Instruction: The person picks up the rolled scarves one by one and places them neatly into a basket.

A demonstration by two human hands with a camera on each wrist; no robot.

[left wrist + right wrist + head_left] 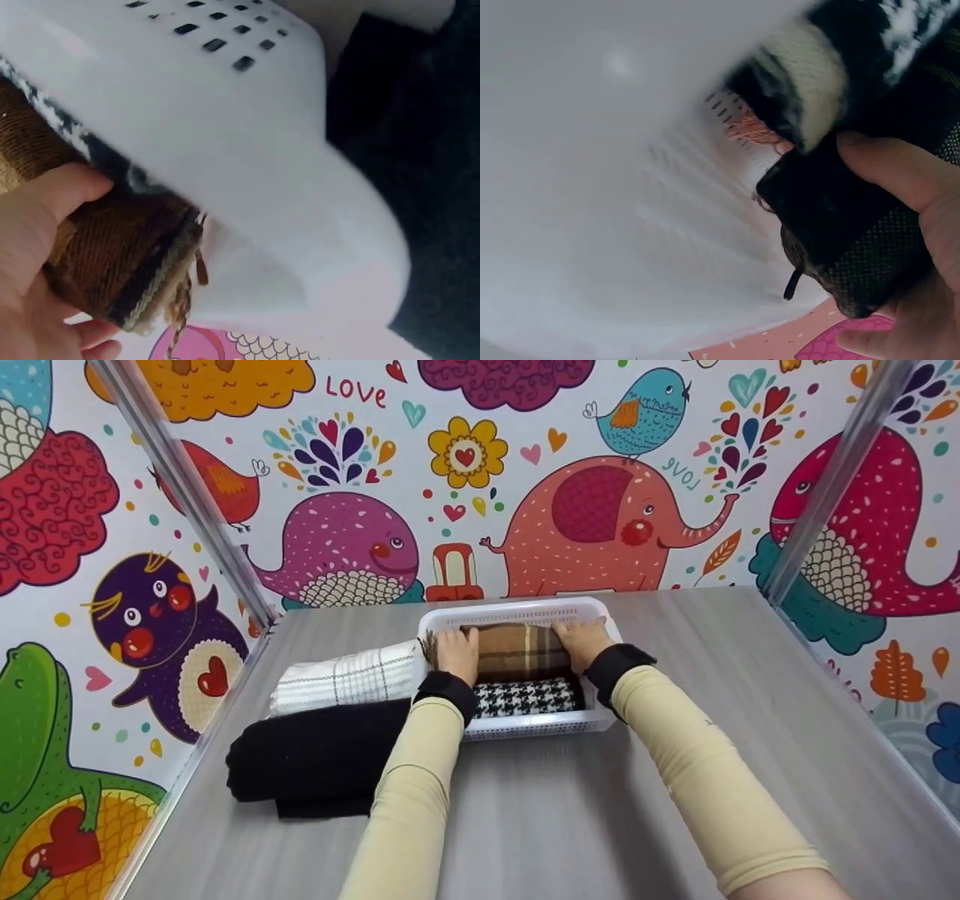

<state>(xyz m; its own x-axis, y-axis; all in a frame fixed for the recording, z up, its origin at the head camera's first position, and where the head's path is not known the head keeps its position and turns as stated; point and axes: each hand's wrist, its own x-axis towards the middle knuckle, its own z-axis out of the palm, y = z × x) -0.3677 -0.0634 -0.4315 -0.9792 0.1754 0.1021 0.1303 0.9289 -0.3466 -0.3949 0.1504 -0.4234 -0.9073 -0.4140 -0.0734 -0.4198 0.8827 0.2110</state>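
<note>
A rolled brown plaid scarf lies across the far side of a white plastic basket. My left hand grips its left end; in the left wrist view the thumb is on one side, the fingers on the other, and braided fringe hangs from that end. The roll's dark right end is held by my right hand, thumb on one face and fingers beneath. Nearer me in the basket, alongside the brown roll, is a black-and-white houndstooth cloth roll.
Left of the basket lie a folded white checked cloth and, in front of it, a thick black cloth bundle. The grey table is bounded by cartoon-printed walls with metal posts at the corners.
</note>
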